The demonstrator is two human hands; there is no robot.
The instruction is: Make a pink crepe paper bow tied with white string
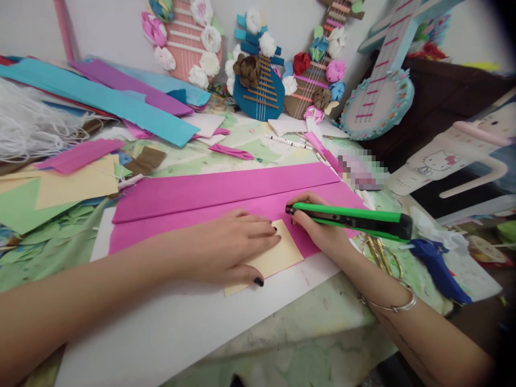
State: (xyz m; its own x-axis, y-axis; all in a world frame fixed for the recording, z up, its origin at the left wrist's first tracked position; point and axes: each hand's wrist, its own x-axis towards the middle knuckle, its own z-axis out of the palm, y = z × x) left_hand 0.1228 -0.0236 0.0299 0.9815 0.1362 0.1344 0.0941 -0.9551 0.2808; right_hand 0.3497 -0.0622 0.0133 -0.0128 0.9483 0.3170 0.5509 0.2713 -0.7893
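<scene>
While the left hand (237,244) lies flat, fingers loosely spread, on a pale-yellow rectangular card (284,247), the right hand (323,234) grips a green-and-black plastic utility knife (355,216) above folded magenta paper (226,189) beneath both hands.

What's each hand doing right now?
Left hand: open, laid over the cream card, holding nothing visible.
Right hand: closed, holding the green utility knife.

Pink guitar (183,45): 11 o'clock, upright, paper flowers (210,40)
Blue guitar (258,106): 12, brown bars
Brown guitar (295,106): 1
Round guitar (373,102): 2, pale
Tumbler (427,158): 3, handled
Glue gun (437,269): 4, blue
Scissors (387,258): 4, gold, near glue gun
String (34,118): 9–10, white heap
Turquoise strip (105,99): 10, overlaps purple strip (139,88)
Green paper (36,207): 9
</scene>
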